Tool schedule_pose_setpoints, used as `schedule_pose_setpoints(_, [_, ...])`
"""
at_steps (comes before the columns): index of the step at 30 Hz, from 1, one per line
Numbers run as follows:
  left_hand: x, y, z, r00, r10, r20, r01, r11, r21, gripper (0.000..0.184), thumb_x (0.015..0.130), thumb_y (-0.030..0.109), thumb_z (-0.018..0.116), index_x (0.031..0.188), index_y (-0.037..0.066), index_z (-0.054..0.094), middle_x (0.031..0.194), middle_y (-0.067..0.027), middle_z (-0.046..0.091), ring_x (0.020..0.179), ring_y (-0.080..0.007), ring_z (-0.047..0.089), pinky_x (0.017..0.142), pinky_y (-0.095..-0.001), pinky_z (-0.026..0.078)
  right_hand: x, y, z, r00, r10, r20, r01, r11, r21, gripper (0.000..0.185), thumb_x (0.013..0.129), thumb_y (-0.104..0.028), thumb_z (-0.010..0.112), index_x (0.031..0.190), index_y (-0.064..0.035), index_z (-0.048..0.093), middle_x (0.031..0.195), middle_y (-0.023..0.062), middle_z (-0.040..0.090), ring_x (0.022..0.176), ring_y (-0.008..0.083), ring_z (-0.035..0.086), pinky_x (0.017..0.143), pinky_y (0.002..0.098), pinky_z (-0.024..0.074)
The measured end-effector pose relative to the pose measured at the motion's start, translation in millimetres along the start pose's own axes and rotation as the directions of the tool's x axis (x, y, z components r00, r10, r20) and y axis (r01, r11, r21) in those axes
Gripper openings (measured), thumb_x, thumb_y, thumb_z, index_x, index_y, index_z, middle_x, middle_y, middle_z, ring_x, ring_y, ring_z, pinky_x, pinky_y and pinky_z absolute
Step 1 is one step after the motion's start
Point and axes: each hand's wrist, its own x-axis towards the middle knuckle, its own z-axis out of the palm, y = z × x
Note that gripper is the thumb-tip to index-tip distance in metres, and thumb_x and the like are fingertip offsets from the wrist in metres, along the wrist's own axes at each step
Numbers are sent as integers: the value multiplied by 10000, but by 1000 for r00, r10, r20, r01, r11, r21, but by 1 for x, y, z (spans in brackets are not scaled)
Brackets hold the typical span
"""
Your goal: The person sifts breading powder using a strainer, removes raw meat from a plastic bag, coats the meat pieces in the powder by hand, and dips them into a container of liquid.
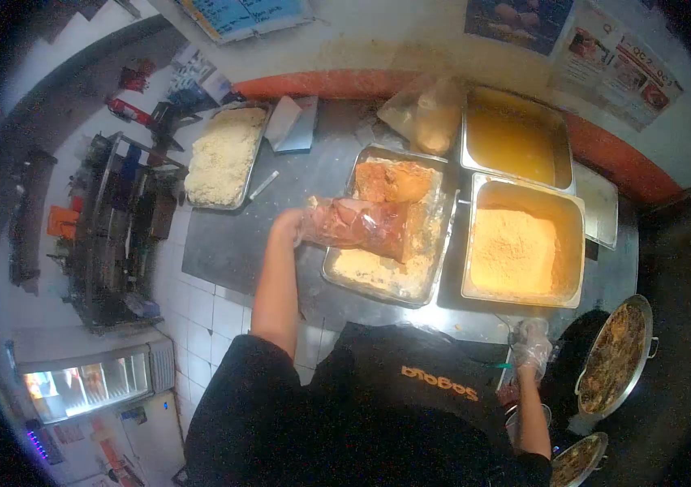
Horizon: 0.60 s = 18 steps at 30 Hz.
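My left hand [295, 226] grips one end of a clear plastic bag of reddish marinated meat [361, 223]. The bag lies sideways over a metal tray [335, 272] that holds pale flour and an orange, coated heap [394, 180]. Down at the right, my right hand [533, 349] wears a clear plastic glove and sits by the table's near edge, close to a thin green item [505, 366]. Its fingers are blurred, and I cannot make out whether they hold anything.
A deep pan of orange-tinted flour [520, 247] stands right of the tray, with a pan of yellow liquid [517, 138] behind it. A tray of pale crumbs [225, 158] is at the left. Large round pans of dark, bubbling contents [617, 355] sit at the lower right.
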Motion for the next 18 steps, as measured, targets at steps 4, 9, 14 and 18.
schedule_pose_setpoints(4, [36,4,-30,1000,-23,-2,23,995,-99,187,862,92,509,973,-13,616,938,-154,651,823,-247,652,656,-382,559,17,-24,-12,982,96,161,-82,992,-92,176,761,-198,603,888,-81,635,782,158,619,704,306,584,623,395,452])
schedule_pose_setpoints(9, [-76,27,64,962,274,-13,-263,907,-330,156,888,129,545,950,1,611,836,-113,630,691,-213,641,643,-341,575,22,-23,-6,948,298,112,-292,954,-64,373,856,-356,560,803,0,661,820,196,659,665,323,612,586,435,450])
schedule_pose_setpoints(14, [-120,30,121,825,559,85,-538,823,-184,86,901,134,556,910,64,604,785,-39,600,689,-135,604,549,-282,511,27,8,-4,940,-146,309,267,878,-396,307,822,-266,606,1087,-121,551,880,87,620,671,231,613,598,367,499])
schedule_pose_setpoints(18, [-178,61,190,185,869,459,-533,-303,790,166,854,84,491,760,22,613,763,-155,634,700,-286,634,632,-375,500,47,101,10,887,39,459,32,989,-145,467,677,-217,732,1102,-141,553,777,110,642,715,289,623,638,383,508])
